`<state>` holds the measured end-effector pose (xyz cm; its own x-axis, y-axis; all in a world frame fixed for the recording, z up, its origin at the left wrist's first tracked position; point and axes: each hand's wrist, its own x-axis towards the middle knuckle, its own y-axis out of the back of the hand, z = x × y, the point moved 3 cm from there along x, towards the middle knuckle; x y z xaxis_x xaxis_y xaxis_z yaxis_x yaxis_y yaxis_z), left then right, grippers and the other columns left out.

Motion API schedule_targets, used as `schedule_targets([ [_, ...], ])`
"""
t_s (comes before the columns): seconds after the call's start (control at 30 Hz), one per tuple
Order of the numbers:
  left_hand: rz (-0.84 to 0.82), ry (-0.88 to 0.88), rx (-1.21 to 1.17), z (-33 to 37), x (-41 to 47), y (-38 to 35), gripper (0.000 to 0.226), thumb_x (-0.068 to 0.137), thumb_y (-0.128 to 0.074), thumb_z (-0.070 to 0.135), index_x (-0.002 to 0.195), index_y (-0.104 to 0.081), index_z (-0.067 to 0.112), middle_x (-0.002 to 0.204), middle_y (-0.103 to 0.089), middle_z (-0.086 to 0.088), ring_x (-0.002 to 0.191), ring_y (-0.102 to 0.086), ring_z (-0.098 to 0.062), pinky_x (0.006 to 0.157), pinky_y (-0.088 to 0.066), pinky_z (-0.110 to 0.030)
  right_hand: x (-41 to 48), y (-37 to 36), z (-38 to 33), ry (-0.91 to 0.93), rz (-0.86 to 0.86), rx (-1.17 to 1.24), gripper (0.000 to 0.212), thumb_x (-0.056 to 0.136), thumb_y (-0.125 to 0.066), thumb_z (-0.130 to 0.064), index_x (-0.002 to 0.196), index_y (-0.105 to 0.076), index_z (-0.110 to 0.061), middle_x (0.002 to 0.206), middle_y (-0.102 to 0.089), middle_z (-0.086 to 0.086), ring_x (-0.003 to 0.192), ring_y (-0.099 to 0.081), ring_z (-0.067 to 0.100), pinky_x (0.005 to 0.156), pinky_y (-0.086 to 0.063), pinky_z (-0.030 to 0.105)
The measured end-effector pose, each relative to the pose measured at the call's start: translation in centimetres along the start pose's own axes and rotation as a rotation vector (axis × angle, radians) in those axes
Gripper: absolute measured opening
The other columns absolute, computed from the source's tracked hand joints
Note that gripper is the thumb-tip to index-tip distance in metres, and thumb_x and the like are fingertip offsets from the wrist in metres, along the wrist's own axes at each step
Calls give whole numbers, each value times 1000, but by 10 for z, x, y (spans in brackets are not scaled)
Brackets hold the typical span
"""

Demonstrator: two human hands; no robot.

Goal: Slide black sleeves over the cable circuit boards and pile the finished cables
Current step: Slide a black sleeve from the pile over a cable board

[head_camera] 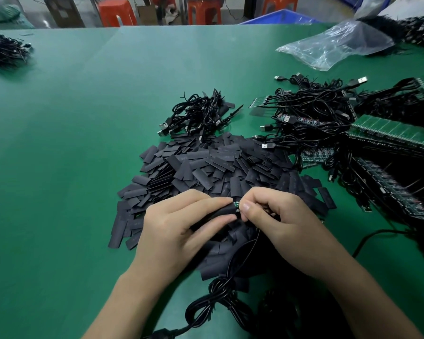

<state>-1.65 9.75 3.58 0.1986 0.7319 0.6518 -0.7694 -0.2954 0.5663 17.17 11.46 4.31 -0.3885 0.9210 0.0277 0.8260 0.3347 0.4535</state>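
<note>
Green table [83, 143] carries black sleeves [206, 165], cable piles [198, 113], plastic bag [335, 45].

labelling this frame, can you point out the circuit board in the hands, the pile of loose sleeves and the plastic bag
circuit board [236, 206]: head view, on its bare green end
pile of loose sleeves [206, 165]: head view, middle of the heap
plastic bag [335, 46]: head view, middle of the clear film

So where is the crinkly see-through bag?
In the head view, the clear plastic bag lies at the far right of the green table, beyond the tangle of USB cables and near the blue bin.
</note>
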Motion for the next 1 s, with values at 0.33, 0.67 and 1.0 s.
schedule_targets([
  [0.33,-5,-31,-4,0,-4,-7,20,91,-79,21,107,-80,8,95,-74,0,83,-69,-12,73,-55,-25,0,-1,0,3,-11,-8,27,102,-56,-23,75,-62,-23,68,-53,8,59,-41,6,57,-33,21],
  [0.67,143,175,-97,-8,1,1,26,83,-84,23,108,-79,19,93,-73,9,86,-69,-9,81,-50,-18,2,3,1,82,145,38,18,97,-58,-32,82,-65,-28,65,-54,-12,56,-45,8,53,-39,24],
  [1.0,275,420,-364,-12,-4,-5,18,84,-80,24,101,-79,29,96,-79,12,91,-75,-12,84,-56,-23,1,1,-4,191,307,-98,12,95,-65,-26,83,-67,-27,80,-63,-14,72,-61,10,60,-42,13],
])
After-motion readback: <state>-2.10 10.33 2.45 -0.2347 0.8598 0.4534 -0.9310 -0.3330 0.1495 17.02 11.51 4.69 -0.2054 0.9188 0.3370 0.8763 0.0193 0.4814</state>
